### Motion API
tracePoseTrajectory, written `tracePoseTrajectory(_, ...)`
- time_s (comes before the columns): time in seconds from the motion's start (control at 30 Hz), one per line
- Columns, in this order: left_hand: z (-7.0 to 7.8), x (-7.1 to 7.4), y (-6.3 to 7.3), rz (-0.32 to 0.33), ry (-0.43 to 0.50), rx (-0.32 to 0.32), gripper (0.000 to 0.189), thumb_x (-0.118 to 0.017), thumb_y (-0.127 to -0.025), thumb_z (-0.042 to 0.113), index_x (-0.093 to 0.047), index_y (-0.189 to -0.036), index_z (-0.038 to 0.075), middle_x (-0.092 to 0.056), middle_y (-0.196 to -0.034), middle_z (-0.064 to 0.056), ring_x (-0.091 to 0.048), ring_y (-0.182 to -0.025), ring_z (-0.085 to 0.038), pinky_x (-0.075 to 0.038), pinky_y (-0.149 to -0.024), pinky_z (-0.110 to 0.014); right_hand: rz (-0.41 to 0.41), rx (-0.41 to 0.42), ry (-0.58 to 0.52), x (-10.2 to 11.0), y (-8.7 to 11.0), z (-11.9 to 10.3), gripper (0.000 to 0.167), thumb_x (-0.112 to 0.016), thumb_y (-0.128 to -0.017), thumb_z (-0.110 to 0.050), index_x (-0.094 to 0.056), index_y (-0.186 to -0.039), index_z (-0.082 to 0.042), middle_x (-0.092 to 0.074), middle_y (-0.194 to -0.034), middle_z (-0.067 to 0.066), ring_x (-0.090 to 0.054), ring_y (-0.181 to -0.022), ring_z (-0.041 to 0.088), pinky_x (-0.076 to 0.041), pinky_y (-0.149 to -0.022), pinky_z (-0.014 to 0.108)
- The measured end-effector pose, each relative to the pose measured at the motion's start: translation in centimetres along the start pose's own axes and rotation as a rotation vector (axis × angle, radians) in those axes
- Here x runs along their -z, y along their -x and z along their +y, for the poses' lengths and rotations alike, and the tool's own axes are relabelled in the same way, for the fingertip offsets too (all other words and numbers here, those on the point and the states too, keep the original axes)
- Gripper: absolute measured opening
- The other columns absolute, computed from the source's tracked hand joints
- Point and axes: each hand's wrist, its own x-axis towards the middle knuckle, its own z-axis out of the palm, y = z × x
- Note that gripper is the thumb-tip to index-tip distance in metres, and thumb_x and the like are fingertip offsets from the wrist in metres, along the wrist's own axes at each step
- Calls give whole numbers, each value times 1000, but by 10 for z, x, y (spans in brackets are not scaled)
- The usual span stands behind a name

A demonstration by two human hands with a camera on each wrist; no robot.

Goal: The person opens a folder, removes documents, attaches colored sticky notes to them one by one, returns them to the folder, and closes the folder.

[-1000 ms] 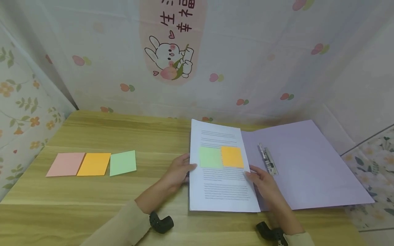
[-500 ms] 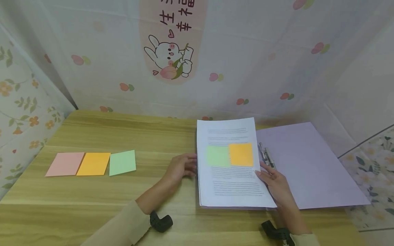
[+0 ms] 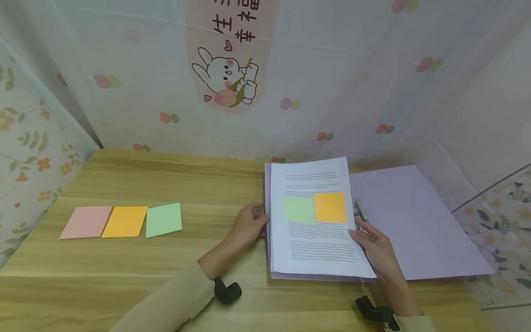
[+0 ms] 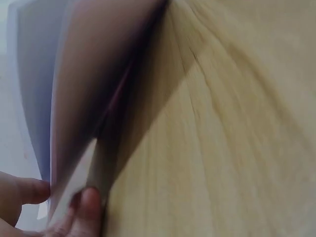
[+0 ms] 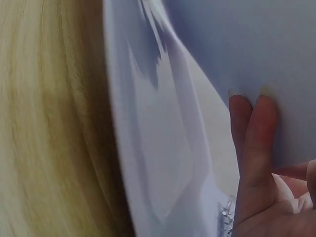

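A stack of printed papers lies over the left side of an open lilac folder. On the top sheet sit a green sticky note and an orange sticky note. My left hand pinches the folder's left cover at its edge, thumb above and fingers beneath; in the left wrist view the cover is raised from the table. With thumb and fingers, my right hand holds the papers' right edge. The folder's metal clip is partly covered by the papers.
Pink, orange and green sticky pads lie in a row at the left of the wooden table. A patterned cloth hangs behind the table's far edge.
The papers have shifted right with my right hand, covering more of the clip. My left hand has let go of the papers and now grips the folder cover, whose left edge shows beside them.
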Motion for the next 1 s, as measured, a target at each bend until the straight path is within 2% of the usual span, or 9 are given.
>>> tracePoseTrajectory(0.1, -3, 1, -4, 30, 21, -14, 40, -61, -95, 5, -57, -133, -7, -73, -112, -26, -69, -68, -15, -62, -62, -31, 2, 7, -1, 2, 0, 0, 68, -60, -102, -31, -30, -160, -14, -68, -119, -5, -72, -89, 2, -61, -77, 24)
tracePoseTrajectory(0.17, -5, 5, -6, 47, 35, -19, 37, -63, -93, 3, -61, -129, -7, -74, -106, -25, -67, -63, -13, -62, -61, -31, 4, 16, -2, 4, 0, 0, 68, -61, -102, -31, -30, -160, -13, -69, -117, -8, -72, -89, 1, -61, -77, 23)
tracePoseTrajectory(0.33, -5, 20, -4, 62, 28, -21, 34, -64, -92, 1, -64, -126, -6, -75, -101, -23, -69, -65, -14, -63, -64, -33, 7, 43, 7, 12, 0, 0, 68, -61, -102, -32, -31, -159, -10, -70, -112, -14, -72, -89, 1, -61, -76, 24)
tracePoseTrajectory(0.47, 0, 41, 1, 59, -31, -36, 34, -64, -93, 2, -64, -127, -6, -75, -103, -23, -72, -70, -16, -63, -67, -32, 9, 37, 24, 17, 2, 1, 69, -61, -102, -34, -31, -159, -11, -70, -112, -14, -72, -89, 2, -61, -76, 24)
tracePoseTrajectory(0.6, 7, 66, 10, 69, -127, -47, 35, -63, -95, 5, -63, -129, -5, -74, -106, -23, -72, -73, -14, -63, -68, -31, 11, 31, 19, 24, 2, 1, 70, -63, -101, -34, -31, -159, -11, -69, -106, -20, -72, -88, 1, -61, -75, 24)
tracePoseTrajectory(0.73, 15, 90, 18, 61, -190, -40, 38, -63, -96, 10, -62, -131, -4, -73, -112, -23, -73, -76, -15, -63, -71, -33, 18, 9, -12, 31, 2, 2, 71, -63, -100, -33, -30, -160, -12, -68, -96, -27, -72, -87, 1, -60, -74, 23)
tracePoseTrajectory(0.9, 23, 116, 28, 61, -276, -36, 41, -62, -98, 15, -59, -135, -3, -72, -117, -23, -74, -82, -17, -63, -76, -35, 12, 4, -56, 33, 2, 4, 71, -63, -101, -30, -29, -160, -10, -69, -92, -28, -71, -87, 0, -60, -74, 22)
tracePoseTrajectory(1.0, 28, 129, 33, 74, -333, -56, 41, -62, -98, 16, -60, -135, -3, -72, -117, -23, -74, -83, -18, -63, -76, -35, 8, 5, -61, 33, 1, 5, 70, -62, -102, -29, -28, -160, -9, -68, -92, -28, -71, -87, 0, -60, -75, 22)
